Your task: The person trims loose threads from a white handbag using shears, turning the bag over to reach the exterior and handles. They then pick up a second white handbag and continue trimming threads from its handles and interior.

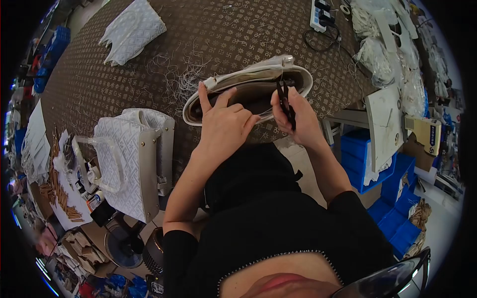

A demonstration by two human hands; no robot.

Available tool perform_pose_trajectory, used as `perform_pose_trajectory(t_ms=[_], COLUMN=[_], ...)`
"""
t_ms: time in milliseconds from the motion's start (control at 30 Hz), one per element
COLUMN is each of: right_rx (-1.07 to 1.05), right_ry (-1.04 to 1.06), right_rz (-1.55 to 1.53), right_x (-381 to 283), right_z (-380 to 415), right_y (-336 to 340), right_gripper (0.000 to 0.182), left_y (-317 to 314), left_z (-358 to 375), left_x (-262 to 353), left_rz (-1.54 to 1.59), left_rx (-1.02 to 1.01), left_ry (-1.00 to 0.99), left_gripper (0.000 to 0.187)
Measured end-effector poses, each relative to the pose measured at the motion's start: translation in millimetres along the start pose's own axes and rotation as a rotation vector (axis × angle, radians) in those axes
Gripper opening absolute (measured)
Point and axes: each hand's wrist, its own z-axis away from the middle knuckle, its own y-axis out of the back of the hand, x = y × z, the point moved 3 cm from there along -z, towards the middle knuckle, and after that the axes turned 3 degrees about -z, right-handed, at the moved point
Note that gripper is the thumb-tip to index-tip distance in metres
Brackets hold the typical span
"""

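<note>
A pale handbag (258, 67) lies on the table's near edge with its mouth open, showing a brown-grey lining. My left hand (223, 121) rests on the bag's near side, its fingers spread across the opening; the index fingertip reaches the far rim beside a small white tab. In my right hand (304, 116) is a pair of black thread snips (284, 102), gripped between thumb and fingers. Their tips point up into the right end of the bag's mouth. Whether the blades touch a thread cannot be made out.
Loose white threads (191, 79) lie on the brown patterned table (223, 35). A patterned white bag piece (134, 32) is at the far left, finished-looking bags (131, 159) at near left. A power strip (318, 17) sits far right; blue crates (355, 159) stand below right.
</note>
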Motion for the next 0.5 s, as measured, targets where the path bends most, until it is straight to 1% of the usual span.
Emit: perform_pose_trajectory(t_ms=[33,100,133,167,233,267,333,500], right_rx=[0.0,-0.042,-0.05,-0.047,-0.017,-0.015,0.062,0.031], right_ry=[0.0,-0.067,-0.107,-0.106,-0.249,-0.248,-0.299,-0.269], right_rz=[0.0,0.276,0.298,0.299,0.32,0.319,0.268,0.25], right_x=[-2.0,-2.8,3.9,10.4,26.8,30.3,35.8,29.3], right_z=[6.8,22.4,26.2,27.1,27.0,24.9,19.5,6.2], right_y=[0.1,-2.0,0.7,3.0,6.3,6.6,8.5,2.9], right_gripper=[0.043,0.043,0.045,0.045,0.045,0.045,0.046,0.046], left_y=[1.0,1.9,2.1,0.7,-2.1,-1.2,2.5,1.8], left_z=[-1.1,-3.5,-4.9,-5.8,-7.3,-8.2,-9.6,-8.7], left_x=[-4.0,-11.7,-15.0,-17.5,-21.7,-21.3,-20.4,-20.5], left_rz=[0.062,0.117,0.174,0.176,0.255,0.255,0.255,0.227], left_rx=[0.025,0.034,0.042,0.042,0.061,0.06,0.017,0.043], left_ry=[-0.017,-0.001,0.014,0.011,0.043,0.041,0.072,0.061], left_gripper=[0.016,0.017,0.018,0.018,0.018,0.018,0.018,0.017])
